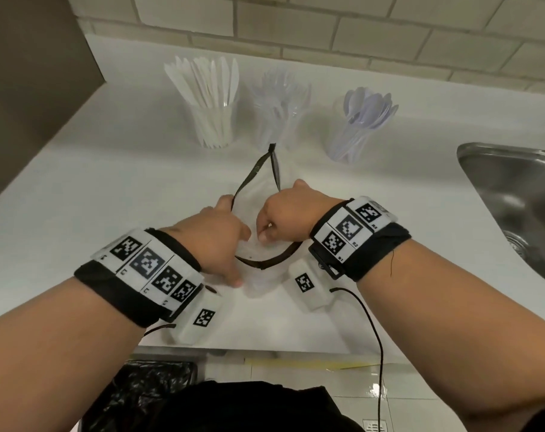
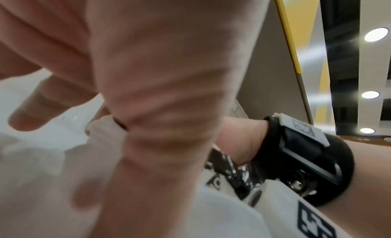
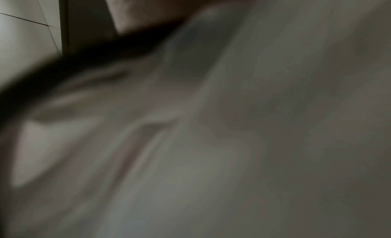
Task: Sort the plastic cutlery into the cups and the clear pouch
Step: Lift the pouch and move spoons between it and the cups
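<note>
Pouch (image 1: 258, 219), clear, black-trimmed, near counter edge; my left hand (image 1: 216, 235) and right hand (image 1: 288, 218) pinch rim open. Risk: slick film slips, mouth collapses. Cups (image 1: 216, 124) far, full, tippable.

Blurred, dim close-up: clear pouch (image 3: 211, 141) fills frame, its black rim (image 3: 84, 57) curving from left edge to top; pale wall (image 3: 25, 32) far left.
</note>
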